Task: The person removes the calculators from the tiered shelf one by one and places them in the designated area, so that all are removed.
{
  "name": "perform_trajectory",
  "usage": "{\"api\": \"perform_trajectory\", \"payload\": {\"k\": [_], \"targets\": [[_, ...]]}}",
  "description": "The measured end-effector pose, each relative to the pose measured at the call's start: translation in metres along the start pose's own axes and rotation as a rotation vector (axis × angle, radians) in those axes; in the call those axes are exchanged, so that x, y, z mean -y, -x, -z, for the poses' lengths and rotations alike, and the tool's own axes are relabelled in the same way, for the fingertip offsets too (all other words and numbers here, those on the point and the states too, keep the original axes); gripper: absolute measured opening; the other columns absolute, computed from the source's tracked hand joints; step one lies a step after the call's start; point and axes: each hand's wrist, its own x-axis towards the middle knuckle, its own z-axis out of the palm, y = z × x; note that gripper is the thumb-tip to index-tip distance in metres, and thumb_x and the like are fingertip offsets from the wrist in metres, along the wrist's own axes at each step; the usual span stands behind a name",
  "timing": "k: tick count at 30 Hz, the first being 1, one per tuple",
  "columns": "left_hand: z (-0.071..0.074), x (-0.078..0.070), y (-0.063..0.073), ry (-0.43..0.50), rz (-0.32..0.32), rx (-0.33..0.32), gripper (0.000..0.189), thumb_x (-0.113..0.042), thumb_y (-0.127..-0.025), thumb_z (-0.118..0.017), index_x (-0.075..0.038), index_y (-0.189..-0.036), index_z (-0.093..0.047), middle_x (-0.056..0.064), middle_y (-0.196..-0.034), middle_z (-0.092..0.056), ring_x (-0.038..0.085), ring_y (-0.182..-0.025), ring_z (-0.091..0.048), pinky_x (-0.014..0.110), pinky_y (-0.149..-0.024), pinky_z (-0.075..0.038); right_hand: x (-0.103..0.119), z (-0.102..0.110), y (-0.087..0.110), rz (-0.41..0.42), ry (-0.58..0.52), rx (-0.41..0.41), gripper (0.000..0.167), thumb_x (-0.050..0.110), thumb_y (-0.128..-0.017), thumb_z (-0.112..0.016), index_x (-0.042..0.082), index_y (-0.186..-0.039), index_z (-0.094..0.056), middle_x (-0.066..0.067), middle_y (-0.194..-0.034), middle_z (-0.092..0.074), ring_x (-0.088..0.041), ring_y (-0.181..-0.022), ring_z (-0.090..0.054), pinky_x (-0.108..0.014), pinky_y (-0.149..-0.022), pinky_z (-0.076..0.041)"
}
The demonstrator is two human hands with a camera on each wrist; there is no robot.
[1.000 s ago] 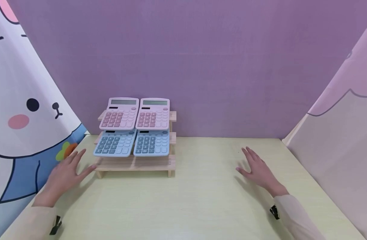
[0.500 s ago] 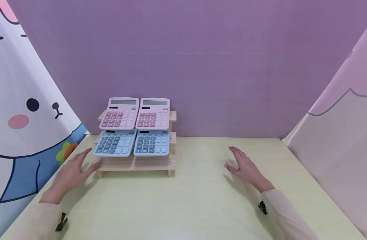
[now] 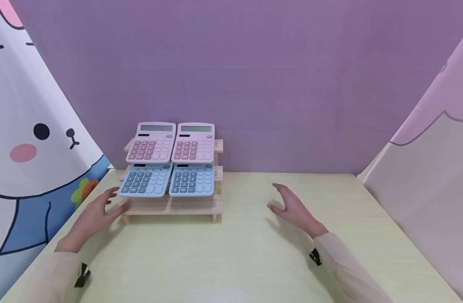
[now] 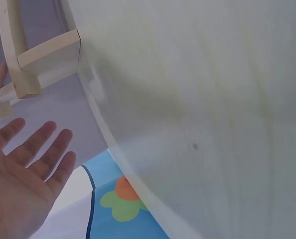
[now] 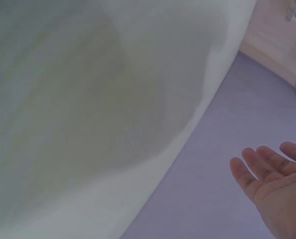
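Clock: head view, read from its centre, unless noted.
Wooden rack point(image 3: 193, 205): 8 o'clock; stepped stand, pale slatted planks, straight grain, squared legs, standing on the table point(image 3: 216, 261).
Left pink calculator point(image 3: 152, 145), right pink calculator point(image 3: 193, 145): upper tier, side by side, tilted back; rounded slabs, smooth plastic look, rectangular grey-green screens, darker pink number keys.
Left blue calculator point(image 3: 146, 182), right blue calculator point(image 3: 192, 182): middle tier, at 6 o'clock from the pink pair; same rounded shape, grey-blue number keys, top ends hidden behind the pink ones.
Left hand point(image 3: 93, 216): 8 o'clock from rack, thumb by its lower left end, contact can't be told; fingers spread and lightly bent, grip slack, holding nothing. Left wrist view: palm at 8 o'clock, blocky rack leg at 10.
Right hand point(image 3: 296, 211): between 3 and 4 o'clock from rack, well apart, over the table; thumb away from fingers, grip relaxed, holding nothing.
Sleeves: left sleeve point(image 3: 51, 273) and right sleeve point(image 3: 345, 263), soft beige fabric, small black fitting at each wrist.
Table: pale yellow-green, smooth, faint woodgrain streaks.
Backdrop point(image 3: 273, 84): 12 o'clock, flat matte purple, fine weave.
Side cloths: cartoon-print cloth point(image 3: 27, 181) at 9 o'clock, pink-and-cream cloth point(image 3: 436, 181) at 3.
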Motion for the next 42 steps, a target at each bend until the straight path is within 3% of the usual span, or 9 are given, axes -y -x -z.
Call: {"api": "perform_trajectory", "payload": {"k": [6,24,32,42], "targets": [[-0.002,0.002,-0.003,0.063,-0.021,0.018,0.076,-0.05,-0.086,-0.055,-0.002,-0.139,-0.028,0.031,-0.127,-0.045,0.049,-0.109,-0.047,0.059,-0.082,-0.045,0.011,-0.01,-0.007,0.004,-0.085,0.017,0.064,0.027,-0.085,-0.064,0.004,-0.137,-0.035,-0.016,-0.135,-0.045,-0.031,-0.118,-0.049,-0.046,-0.093,-0.045],[-0.004,0.006,-0.005,0.199,0.011,0.127,0.07,-0.047,-0.09,-0.051,-0.002,-0.138,-0.029,0.029,-0.127,-0.044,0.045,-0.109,-0.047,0.054,-0.084,-0.048,0.042,-0.04,-0.029,0.017,-0.359,0.09,0.054,0.019,-0.084,-0.066,0.003,-0.13,-0.041,-0.022,-0.129,-0.048,-0.035,-0.112,-0.053,-0.047,-0.09,-0.047],[-0.005,0.009,-0.005,0.224,-0.029,0.134,0.064,-0.043,-0.09,-0.053,-0.002,-0.135,-0.033,0.027,-0.125,-0.046,0.044,-0.109,-0.049,0.054,-0.085,-0.048,0.056,-0.055,-0.038,0.042,-0.459,0.127,0.053,0.018,-0.086,-0.064,0.001,-0.129,-0.04,-0.025,-0.128,-0.047,-0.041,-0.111,-0.052,-0.051,-0.09,-0.046],[-0.006,0.014,-0.005,0.228,-0.042,0.144,0.058,-0.042,-0.091,-0.052,-0.004,-0.132,-0.037,0.022,-0.121,-0.049,0.042,-0.109,-0.048,0.053,-0.085,-0.048,0.073,-0.072,-0.049,-0.007,-0.547,0.177,0.054,0.014,-0.084,-0.065,-0.004,-0.128,-0.039,-0.027,-0.124,-0.048,-0.041,-0.109,-0.053,-0.049,-0.089,-0.047]]}}
